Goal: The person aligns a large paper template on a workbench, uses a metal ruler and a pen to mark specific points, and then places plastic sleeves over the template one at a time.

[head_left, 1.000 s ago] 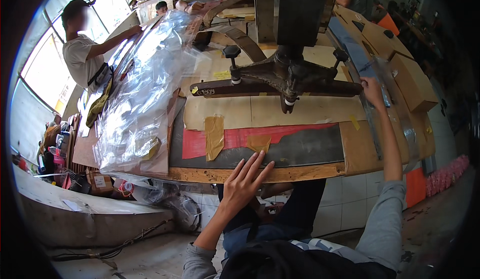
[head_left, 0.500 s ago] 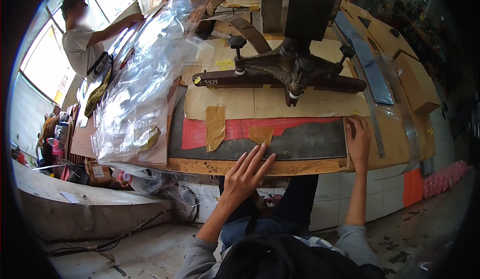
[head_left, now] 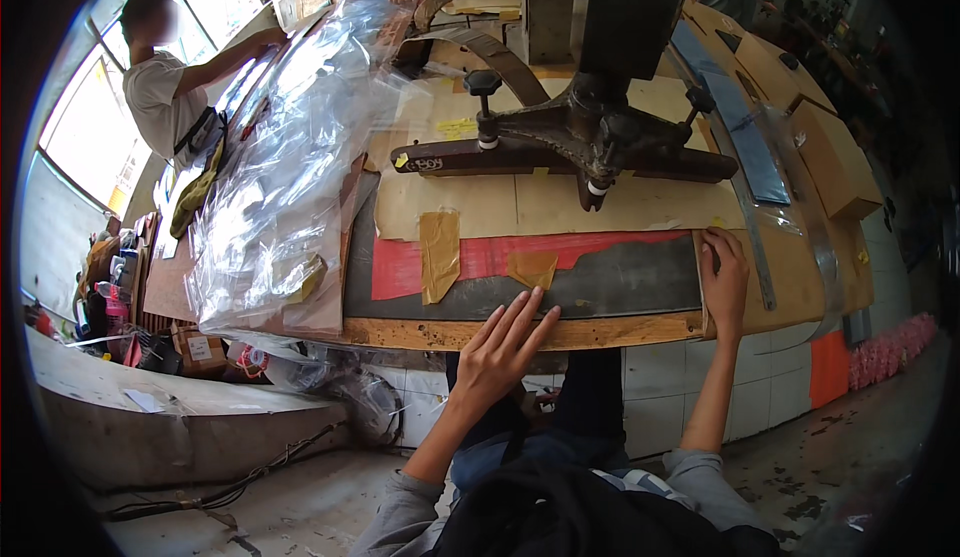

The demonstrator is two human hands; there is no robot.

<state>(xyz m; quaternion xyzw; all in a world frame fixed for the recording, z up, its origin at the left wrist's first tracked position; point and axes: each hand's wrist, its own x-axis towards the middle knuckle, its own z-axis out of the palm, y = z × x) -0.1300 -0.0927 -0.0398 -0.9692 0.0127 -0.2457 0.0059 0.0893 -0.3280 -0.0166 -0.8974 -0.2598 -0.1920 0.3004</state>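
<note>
The person's left hand [head_left: 497, 357] reaches palm down over the middle of the table's near edge, its fingers straight and slightly fanned. Its fingertips rest on the flat, dark grey sheet [head_left: 630, 282], by the lower tip of the smaller of two tan tape pieces [head_left: 533, 266]. The right hand [head_left: 722, 292] is at the sheet's right edge, where a flat brown board [head_left: 782, 302] begins; its fingers are bent and close together, and I cannot tell whether they pinch anything. Both forearms come up from below in grey sleeves.

The sheet lies along the near edge, behind a worn wooden strip [head_left: 520, 334], with one ragged red layer [head_left: 395, 269] across its far part. Pale hand-drawn lettering marks the left end of one dark metal bar [head_left: 650, 163], beneath a three-armed bracket [head_left: 590, 132] with two black knobs [head_left: 482, 83]. Left of the table, one small cardboard carton [head_left: 199, 354] bears a white label, too small to read.

Crumpled clear plastic sheeting [head_left: 290, 137] covers the table's left side; one blue strip [head_left: 735, 107] lies toward the right edge. One co-worker in a white shirt [head_left: 165, 102] stands at the far left edge.
</note>
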